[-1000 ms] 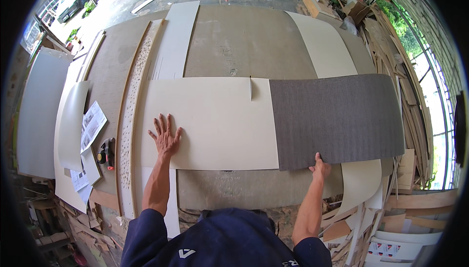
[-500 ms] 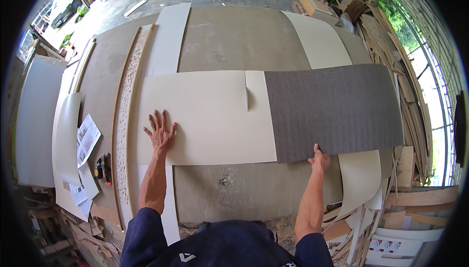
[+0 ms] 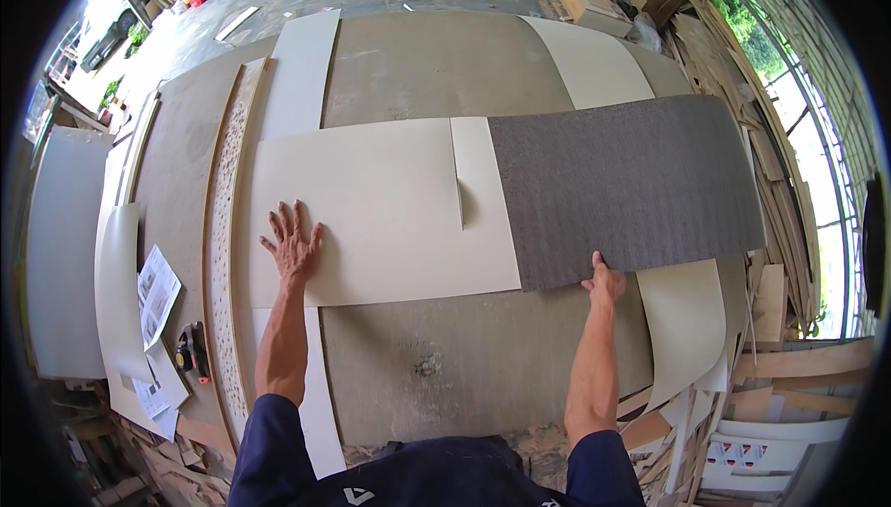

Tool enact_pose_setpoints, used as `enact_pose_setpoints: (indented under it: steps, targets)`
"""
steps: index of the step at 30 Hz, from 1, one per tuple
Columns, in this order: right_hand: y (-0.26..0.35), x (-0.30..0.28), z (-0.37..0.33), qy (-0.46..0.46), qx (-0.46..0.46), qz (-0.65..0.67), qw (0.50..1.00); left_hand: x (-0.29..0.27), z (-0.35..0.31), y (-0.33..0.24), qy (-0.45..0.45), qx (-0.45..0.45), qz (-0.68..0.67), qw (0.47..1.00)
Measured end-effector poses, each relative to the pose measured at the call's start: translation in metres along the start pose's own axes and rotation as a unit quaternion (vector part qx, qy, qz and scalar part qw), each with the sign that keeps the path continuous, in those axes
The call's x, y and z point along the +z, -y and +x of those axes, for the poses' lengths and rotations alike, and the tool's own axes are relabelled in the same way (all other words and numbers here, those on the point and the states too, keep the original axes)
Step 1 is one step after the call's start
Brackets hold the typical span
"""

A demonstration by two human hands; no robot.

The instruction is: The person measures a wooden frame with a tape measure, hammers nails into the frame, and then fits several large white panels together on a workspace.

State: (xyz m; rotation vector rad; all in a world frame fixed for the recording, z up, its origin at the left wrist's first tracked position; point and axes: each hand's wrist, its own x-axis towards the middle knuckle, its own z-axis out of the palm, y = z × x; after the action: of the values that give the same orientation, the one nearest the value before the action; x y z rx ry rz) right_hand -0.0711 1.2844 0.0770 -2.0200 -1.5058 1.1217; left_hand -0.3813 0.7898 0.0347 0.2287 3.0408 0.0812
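A long cream sheet [image 3: 371, 182] lies crosswise over the table in front of me. My left hand [image 3: 294, 245] rests flat on its left part, fingers spread. A slit [image 3: 458, 182] runs into the sheet from its far edge and gapes at its near end, casting a shadow. To the right of a narrow cream strip [image 3: 483, 219], a dark grey textured sheet [image 3: 631, 191] spans the right side. My right hand [image 3: 605, 280] grips its near edge, thumb on top and the other fingers mostly hidden.
A perforated strip [image 3: 223, 238] with wooden edges lies left of the sheet on the worn brown table [image 3: 418, 358]. Beyond it are a black tool [image 3: 193, 352], printed papers [image 3: 160, 293] and a curled pale sheet [image 3: 121, 293]. Wood offcuts [image 3: 742, 136] are piled along the right.
The slit has grown longer toward me. My right hand has raised the dark sheet's right part slightly and shifted it away. My left hand stays flat; the whole view has shifted a little.
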Motion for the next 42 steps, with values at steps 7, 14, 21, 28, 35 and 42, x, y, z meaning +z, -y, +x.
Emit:
enact_pose_setpoints:
  steps: [7,14,21,28,35,42]
  targets:
    - [0.024,0.017,0.001,-0.004,0.006,-0.023,1.000,-0.004,0.026,-0.007,0.000,0.002,-0.006,1.000]
    - [0.043,0.035,0.006,0.007,-0.005,-0.013,1.000,-0.002,0.054,-0.011,-0.009,0.002,-0.003,1.000]
    - [0.061,0.052,0.013,0.008,-0.006,-0.019,1.000,0.001,0.081,-0.018,-0.012,0.006,-0.002,1.000]
    - [0.073,0.069,0.021,-0.008,-0.005,-0.014,1.000,0.004,0.102,-0.022,-0.022,0.006,0.008,1.000]
    - [0.082,0.079,0.025,-0.043,0.003,-0.017,0.999,0.005,0.115,-0.024,-0.025,0.009,0.002,1.000]
    - [0.084,0.081,0.027,-0.052,0.008,0.040,0.998,0.004,0.132,-0.030,-0.021,0.006,0.004,1.000]
